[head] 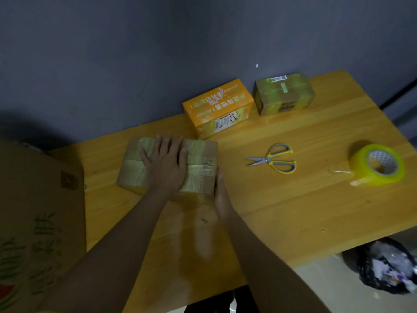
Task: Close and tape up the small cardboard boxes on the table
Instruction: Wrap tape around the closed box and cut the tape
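Left hand point(165, 164): palm down, fingers spread and flat on the top of the box point(168, 167), covering the middle of its seam. It grips nothing; it only presses. Right hand point(222, 195): set edge-on against the box's right end, fingers straight and pressed together, thumb side up. Whether the fingertips curl under the box cannot be told.

Box: low, brown cardboard, flaps shut, lying on the near-left part of the table point(293, 211). Its top is banded with glossy, yellowish tape that runs across the centre seam; a bare strip of cardboard shows near the right end, beside a worn label.

Orange box point(217, 107): stands just behind the brown one, closed, printed with white characters, a label on its near face. Third box point(283, 93): to the right of the orange one at the table's far edge, against the grey wall, wrapped in shiny tape.

Scissors point(272, 160): right of the hands, yellow-and-grey handles, blades nearly shut and pointing left. Tape roll point(378, 164): near the table's right edge, yellowish, a loose end trailing left.

Large carton point(38, 222): at far left, green print. Black bag point(383, 265): on the floor, lower right.
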`<state>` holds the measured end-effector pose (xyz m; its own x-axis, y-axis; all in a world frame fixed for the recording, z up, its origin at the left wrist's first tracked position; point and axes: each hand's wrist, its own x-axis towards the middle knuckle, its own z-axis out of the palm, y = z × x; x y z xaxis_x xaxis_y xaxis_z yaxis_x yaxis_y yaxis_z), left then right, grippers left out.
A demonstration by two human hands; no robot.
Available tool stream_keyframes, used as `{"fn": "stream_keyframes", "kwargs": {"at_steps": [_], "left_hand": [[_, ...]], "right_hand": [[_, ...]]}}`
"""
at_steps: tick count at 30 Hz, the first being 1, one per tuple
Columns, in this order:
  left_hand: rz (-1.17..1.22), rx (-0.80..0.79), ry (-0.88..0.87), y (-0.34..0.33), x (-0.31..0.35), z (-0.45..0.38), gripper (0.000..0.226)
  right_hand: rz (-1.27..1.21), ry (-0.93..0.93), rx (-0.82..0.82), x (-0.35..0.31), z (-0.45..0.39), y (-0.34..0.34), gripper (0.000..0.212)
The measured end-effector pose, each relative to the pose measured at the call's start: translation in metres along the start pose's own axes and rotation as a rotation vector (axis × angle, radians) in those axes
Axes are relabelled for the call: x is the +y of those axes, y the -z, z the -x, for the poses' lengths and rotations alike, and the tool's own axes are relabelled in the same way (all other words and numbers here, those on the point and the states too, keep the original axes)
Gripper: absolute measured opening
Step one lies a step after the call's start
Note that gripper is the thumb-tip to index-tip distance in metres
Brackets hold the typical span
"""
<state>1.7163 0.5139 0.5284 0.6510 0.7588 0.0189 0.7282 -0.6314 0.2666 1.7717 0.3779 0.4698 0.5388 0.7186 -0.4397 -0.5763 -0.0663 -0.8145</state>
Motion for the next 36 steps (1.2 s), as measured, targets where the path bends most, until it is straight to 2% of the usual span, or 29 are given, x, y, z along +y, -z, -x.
{"fn": "stream_keyframes", "kwargs": {"at_steps": [3,5,8,10,12,15,18,21,25,28,31,33,36], "left_hand": [[-0.011,-0.028,-0.008,0.005,0.001,0.0,0.047],[-0.018,-0.066,-0.007,0.01,0.005,-0.004,0.047],[0.047,-0.12,0.061,0.016,0.022,-0.007,0.044],[0.144,-0.116,0.046,0.016,0.043,-0.005,0.05],[0.229,-0.069,-0.052,0.012,0.073,0.001,0.052],[0.24,-0.034,-0.242,-0.003,0.131,0.011,0.045],[0.332,-0.138,-0.361,-0.027,0.199,0.016,0.039],[0.355,-0.277,-0.41,-0.064,0.267,0.015,0.037],[0.24,-0.48,-0.321,-0.127,0.342,0.011,0.046],[0.148,-0.604,-0.311,-0.17,0.38,0.012,0.053],[0.087,-0.737,-0.311,-0.199,0.405,0.012,0.059],[0.06,-0.73,-0.249,-0.208,0.415,0.01,0.058],[-0.012,-0.677,-0.157,-0.211,0.424,0.002,0.042]], "right_hand": [[0.485,-0.103,0.031,0.011,-0.001,0.032,0.071],[0.684,-0.124,0.092,0.012,0.008,0.052,0.062],[0.705,-0.025,0.15,-0.004,0.024,0.088,0.044],[0.717,0.049,0.234,-0.025,0.036,0.116,0.031],[0.765,0.123,0.329,-0.05,0.049,0.148,0.023],[0.799,0.211,0.482,-0.089,0.069,0.205,0.021],[0.913,0.19,0.56,-0.121,0.081,0.265,0.024],[1.144,0.169,0.499,-0.148,0.082,0.324,0.031],[1.469,0.147,0.357,-0.174,0.06,0.388,0.052],[1.634,0.063,0.292,-0.18,0.041,0.424,0.065],[1.772,-0.03,0.22,-0.177,0.028,0.448,0.055],[1.885,-0.063,0.147,-0.176,0.022,0.456,0.046],[1.99,-0.077,0.077,-0.178,0.017,0.464,0.044]]}}
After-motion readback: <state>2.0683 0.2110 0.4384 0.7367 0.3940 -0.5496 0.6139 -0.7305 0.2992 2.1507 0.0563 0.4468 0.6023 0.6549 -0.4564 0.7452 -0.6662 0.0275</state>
